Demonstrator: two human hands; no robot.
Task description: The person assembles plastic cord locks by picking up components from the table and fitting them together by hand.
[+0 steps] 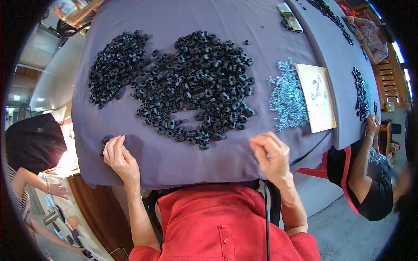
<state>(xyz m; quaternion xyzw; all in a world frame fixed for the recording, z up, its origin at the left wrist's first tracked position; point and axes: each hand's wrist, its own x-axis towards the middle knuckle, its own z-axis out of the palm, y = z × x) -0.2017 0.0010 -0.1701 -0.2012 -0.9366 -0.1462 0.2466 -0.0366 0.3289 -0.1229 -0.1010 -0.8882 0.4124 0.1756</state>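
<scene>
My left hand [119, 160] is at the front left of the purple cloth, its fingers curled together; whatever it may hold is hidden. Just beside its fingertips lie a few black parts [105, 142]. Over the cloth to the right, my right hand [271, 157] has its thumb and fingers pinched together, and I cannot make out anything in them. Beyond both hands spreads a large heap of small black plastic parts [204, 82], joined to a smaller heap [117, 63] on the left. A pile of small silvery-blue pieces [287, 98] lies beyond my right hand.
A booklet [317, 98] borders the silvery pile. A packet [291, 18] lies at the far right of the cloth [191, 167]. A black cable [266, 217] hangs before me. Other people sit at the right [374, 191], and another person's arms [41, 185] show at the left.
</scene>
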